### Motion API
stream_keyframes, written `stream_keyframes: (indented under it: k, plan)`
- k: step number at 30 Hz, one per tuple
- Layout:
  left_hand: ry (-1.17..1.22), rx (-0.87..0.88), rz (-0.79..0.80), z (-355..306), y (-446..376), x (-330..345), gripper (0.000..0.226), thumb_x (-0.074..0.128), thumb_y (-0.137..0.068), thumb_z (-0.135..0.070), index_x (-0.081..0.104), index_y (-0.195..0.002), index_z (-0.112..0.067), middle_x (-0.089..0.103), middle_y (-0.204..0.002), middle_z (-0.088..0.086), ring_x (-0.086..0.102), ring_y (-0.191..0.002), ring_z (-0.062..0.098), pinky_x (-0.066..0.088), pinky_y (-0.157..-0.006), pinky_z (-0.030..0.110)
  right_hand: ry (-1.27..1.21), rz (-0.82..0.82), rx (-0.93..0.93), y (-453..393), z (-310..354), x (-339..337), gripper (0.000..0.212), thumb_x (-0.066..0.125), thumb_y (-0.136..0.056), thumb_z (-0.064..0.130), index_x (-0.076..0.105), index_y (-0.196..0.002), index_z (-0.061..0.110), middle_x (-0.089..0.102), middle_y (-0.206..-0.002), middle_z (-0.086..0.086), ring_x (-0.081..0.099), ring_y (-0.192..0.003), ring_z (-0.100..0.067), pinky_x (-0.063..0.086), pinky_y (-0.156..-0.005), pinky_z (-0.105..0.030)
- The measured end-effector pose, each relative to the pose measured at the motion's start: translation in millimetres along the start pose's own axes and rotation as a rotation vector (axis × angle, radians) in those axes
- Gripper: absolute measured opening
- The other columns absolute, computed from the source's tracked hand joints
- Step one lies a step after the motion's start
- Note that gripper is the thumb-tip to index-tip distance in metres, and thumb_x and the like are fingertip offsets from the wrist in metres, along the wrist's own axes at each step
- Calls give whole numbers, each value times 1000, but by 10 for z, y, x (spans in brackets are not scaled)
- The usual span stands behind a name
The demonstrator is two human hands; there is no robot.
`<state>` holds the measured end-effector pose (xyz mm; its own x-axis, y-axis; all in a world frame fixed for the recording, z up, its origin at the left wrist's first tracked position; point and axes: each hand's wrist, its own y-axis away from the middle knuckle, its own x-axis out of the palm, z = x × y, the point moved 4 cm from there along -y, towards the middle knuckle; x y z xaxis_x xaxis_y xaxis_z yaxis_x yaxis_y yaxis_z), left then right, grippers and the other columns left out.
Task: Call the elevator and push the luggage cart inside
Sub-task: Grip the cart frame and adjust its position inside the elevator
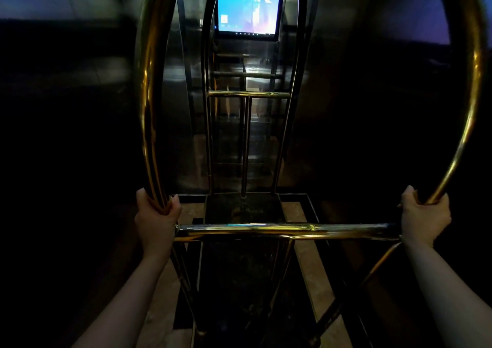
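Gripping luggage cart (287,230) uprights, fingers (174,205) wrapped around.

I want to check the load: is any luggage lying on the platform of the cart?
No, the dark platform of the luggage cart lies bare between its brass uprights, with no bag on it.

Brass luggage cart (287,230): arched tube frame, dark empty deck, upright, nose toward mirrored elevator wall (186,108).

- The left hand (157,216) wraps the luggage cart's (287,230) near left brass upright.
- The right hand (424,214) clasps the right upright.
- A crossbar runs between both hands.
- A lit screen (249,7) glows on the dark wall ahead.
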<state>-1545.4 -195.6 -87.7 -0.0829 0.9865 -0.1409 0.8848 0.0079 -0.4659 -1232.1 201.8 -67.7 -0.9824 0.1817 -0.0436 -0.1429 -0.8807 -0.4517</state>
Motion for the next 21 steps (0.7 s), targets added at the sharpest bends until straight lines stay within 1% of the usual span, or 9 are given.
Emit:
stream_keyframes:
  k: [2,5,6,8,11,14,16,18,21]
  plan:
    - [6,-1,12,14,-17,4,27,70,-83,-14,46,-95,-15,57,-75,-10,57,-66,-4,44,-60,21,27,3,-4,-13,-17,4,19,64,-87,29,53,-94,16,60,-83,-6,54,-59,10,44,-58,-7]
    - [2,5,21,35,-34,-6,28,70,-83,-13,46,-96,-16,58,-77,-11,57,-68,-9,45,-60,16,68,4,-39,-6,5,11,18,64,-88,23,53,-97,14,57,-85,-8,54,-61,11,43,-58,-8]
    - [4,5,22,41,-37,-5,27,70,-83,-13,46,-96,-16,58,-77,-11,58,-68,-10,45,-61,18,83,6,-51,2,18,13,18,64,-88,22,53,-98,12,57,-86,-9,54,-63,7,44,-60,-13]
    - [15,5,33,34,-26,-3,27,69,-83,-13,47,-97,-15,58,-77,-10,58,-68,-8,45,-62,23,114,9,-44,11,8,6,20,64,-88,22,54,-99,8,60,-89,-14,56,-70,-9,49,-69,-32]
    - [15,14,44,18,-5,-20,26,69,-84,-14,47,-98,-13,58,-78,-9,58,-68,0,45,-63,24,127,63,-5,6,-19,-24,26,65,-87,26,55,-102,8,65,-97,-22,61,-84,-26,52,-78,-45]
    - [21,19,55,30,1,-29,26,68,-84,-16,47,-99,-11,59,-79,-7,59,-69,4,48,-63,27,141,141,15,12,-2,-53,28,66,-88,23,54,-106,5,63,-102,-23,59,-91,-27,50,-82,-47]
    - [7,11,50,30,5,-27,27,68,-85,-17,48,-101,-9,58,-79,-8,58,-70,3,47,-63,26,157,166,27,33,43,-78,28,65,-88,20,53,-106,2,62,-103,-25,58,-92,-27,47,-79,-42]
    - [-1,7,36,19,9,-25,28,68,-85,-18,48,-102,-8,57,-78,-8,58,-72,5,45,-61,26,177,182,55,34,78,-91,29,65,-88,21,52,-105,1,62,-104,-25,59,-95,-32,45,-77,-39]
    - [0,-1,42,1,5,-26,28,67,-85,-18,47,-102,-8,57,-78,-7,58,-72,8,45,-61,26,234,195,75,80,161,-131,40,68,-86,23,48,-112,-1,59,-109,-26,56,-102,-38,43,-79,-39]
